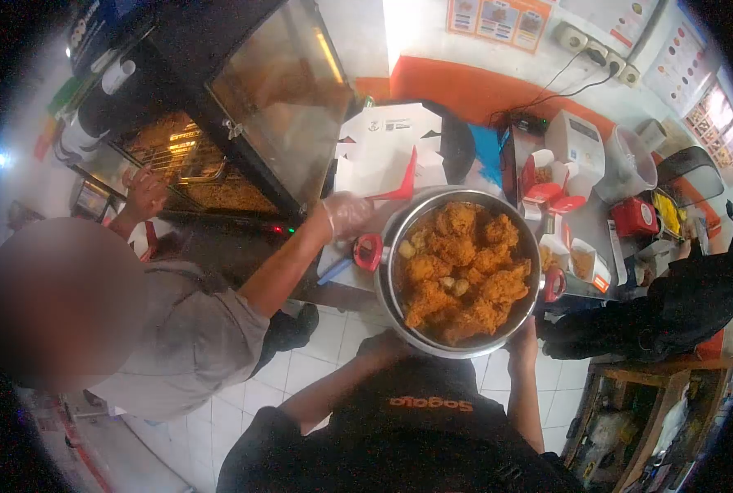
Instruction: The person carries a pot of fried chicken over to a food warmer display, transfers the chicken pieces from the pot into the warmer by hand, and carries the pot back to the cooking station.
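A round steel pot (388, 289) full of fried chicken pieces (465, 267) is held up in front of my body, over the counter's front edge. At its lower left side is my left hand (387, 349), blurred and mostly hidden by the pot. My right hand (522, 345) is wrapped under the right side of the rim, below the red handle (554, 284). Another red handle (368, 251) shows on the pot's left. Close to that handle, a co-worker's gloved hand (348, 216) is at an open white box (391, 140).
A glass-doored warming cabinet (280, 90) stands at the left, the co-worker's bare hand (146, 193) near it. Food boxes (584, 259), a white printer (576, 144) and a clear bucket (629, 164) are on the right. A dark sleeve (645, 316) reaches in there, above a wooden shelf (637, 378).
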`<state>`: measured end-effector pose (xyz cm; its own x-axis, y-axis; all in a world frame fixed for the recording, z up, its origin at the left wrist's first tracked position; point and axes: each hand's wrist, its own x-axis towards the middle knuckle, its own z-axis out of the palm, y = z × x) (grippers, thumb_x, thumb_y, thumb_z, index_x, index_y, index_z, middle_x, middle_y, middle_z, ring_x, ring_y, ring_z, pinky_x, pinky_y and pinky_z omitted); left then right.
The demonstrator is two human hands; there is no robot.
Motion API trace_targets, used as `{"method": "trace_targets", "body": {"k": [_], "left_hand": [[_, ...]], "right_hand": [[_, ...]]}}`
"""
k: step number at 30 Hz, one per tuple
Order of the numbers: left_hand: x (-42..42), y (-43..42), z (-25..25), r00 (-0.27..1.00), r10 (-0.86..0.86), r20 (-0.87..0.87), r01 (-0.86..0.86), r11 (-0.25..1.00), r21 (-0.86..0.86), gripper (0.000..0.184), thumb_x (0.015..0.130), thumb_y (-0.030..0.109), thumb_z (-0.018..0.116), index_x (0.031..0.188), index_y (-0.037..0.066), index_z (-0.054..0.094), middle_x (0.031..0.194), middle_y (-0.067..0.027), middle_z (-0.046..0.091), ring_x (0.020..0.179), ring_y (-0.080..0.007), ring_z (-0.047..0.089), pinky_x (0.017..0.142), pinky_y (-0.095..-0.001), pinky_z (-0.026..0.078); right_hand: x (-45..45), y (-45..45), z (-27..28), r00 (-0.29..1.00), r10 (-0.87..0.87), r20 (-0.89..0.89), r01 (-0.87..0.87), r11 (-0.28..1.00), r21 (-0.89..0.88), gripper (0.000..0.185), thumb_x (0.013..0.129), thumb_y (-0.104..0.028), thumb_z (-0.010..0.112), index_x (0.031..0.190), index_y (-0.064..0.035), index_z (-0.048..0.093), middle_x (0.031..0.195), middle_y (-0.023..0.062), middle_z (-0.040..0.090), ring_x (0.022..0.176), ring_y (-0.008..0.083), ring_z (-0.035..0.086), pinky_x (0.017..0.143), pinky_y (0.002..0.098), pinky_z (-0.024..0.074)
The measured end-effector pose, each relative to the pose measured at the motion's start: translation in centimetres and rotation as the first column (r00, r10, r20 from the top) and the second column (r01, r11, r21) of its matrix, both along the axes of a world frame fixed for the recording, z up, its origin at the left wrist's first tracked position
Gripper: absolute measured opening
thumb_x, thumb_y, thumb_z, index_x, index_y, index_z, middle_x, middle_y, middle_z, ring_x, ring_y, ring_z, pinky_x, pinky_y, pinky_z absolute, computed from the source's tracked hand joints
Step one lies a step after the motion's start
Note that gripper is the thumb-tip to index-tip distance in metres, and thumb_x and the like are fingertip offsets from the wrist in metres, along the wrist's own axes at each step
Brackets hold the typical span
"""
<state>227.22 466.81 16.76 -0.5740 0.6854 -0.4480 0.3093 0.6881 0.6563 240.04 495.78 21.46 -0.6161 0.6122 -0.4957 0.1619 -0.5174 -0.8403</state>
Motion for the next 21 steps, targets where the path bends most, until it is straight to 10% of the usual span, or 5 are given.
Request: {"method": "trace_targets", "body": {"k": [2, 5, 6, 10, 21], "left_hand": [[-0.1, -2.0, -2.3, 0.997, 0.001, -0.073, 0.004, 0.997, 0.072, 0.027, 0.088, 0.024, 0.053, 0.108, 0.009, 0.063, 0.107, -0.0133, 0.062, 0.099, -0.0309, 0.058, 0.086, -0.041, 0.046], [0.0, -4.8, -4.2, 0.968, 0.213, -0.136, -0.158, 0.929, 0.334, 0.023, 0.085, 0.023, 0.059, 0.101, 0.009, 0.066, 0.096, -0.0125, 0.065, 0.088, -0.0281, 0.062, 0.075, -0.0381, 0.049], [-0.7, -6.2, -4.1, 0.893, 0.339, 0.295, -0.376, 0.923, 0.077, 0.02, 0.087, 0.022, 0.059, 0.098, 0.006, 0.065, 0.093, -0.0117, 0.065, 0.083, -0.0217, 0.061, 0.071, -0.0349, 0.048], [-0.9, -7.0, 0.5, 0.622, 0.452, 0.64, -0.707, 0.675, 0.211, 0.023, 0.087, 0.019, 0.061, 0.101, 0.002, 0.056, 0.087, -0.0029, 0.06, 0.081, -0.0107, 0.054, 0.074, -0.0274, 0.046], [-0.9, -7.0, 3.0, 0.691, 0.352, 0.632, -0.598, 0.769, 0.226, 0.026, 0.084, 0.016, 0.064, 0.104, 0.001, 0.057, 0.094, -0.0051, 0.062, 0.084, -0.0133, 0.058, 0.077, -0.0275, 0.046]], "right_hand": [[0.1, 0.5, -0.4, 1.0, -0.017, 0.006, 0.017, 0.999, -0.049, 0.054, 0.096, -0.046, 0.035, 0.126, -0.0032, 0.048, 0.119, 0.0086, 0.056, 0.105, 0.0208, 0.054, 0.085, 0.0338, 0.0425], [-0.5, -0.7, 0.9, 0.988, -0.097, 0.119, 0.094, 0.995, 0.035, 0.046, 0.094, -0.048, 0.041, 0.109, -0.0082, 0.057, 0.071, -0.0042, 0.047, 0.059, 0.0077, 0.04, 0.055, 0.0251, 0.0344], [0.0, -0.5, 0.1, 0.996, -0.08, 0.036, 0.08, 0.997, 0.005, 0.049, 0.093, -0.051, 0.042, 0.114, -0.0088, 0.055, 0.082, -0.0018, 0.056, 0.066, 0.0093, 0.049, 0.059, 0.0258, 0.0394], [-0.5, -0.9, -0.1, 0.992, -0.126, -0.006, 0.126, 0.992, -0.031, 0.05, 0.093, -0.052, 0.042, 0.12, -0.0106, 0.052, 0.108, 0.0032, 0.059, 0.089, 0.0154, 0.057, 0.067, 0.0311, 0.0471], [0.7, 1.1, -1.2, 0.99, -0.109, 0.085, 0.107, 0.994, 0.031, 0.056, 0.092, -0.055, 0.04, 0.121, -0.0091, 0.052, 0.109, 0.0062, 0.058, 0.089, 0.0188, 0.056, 0.068, 0.0345, 0.0489]]}}
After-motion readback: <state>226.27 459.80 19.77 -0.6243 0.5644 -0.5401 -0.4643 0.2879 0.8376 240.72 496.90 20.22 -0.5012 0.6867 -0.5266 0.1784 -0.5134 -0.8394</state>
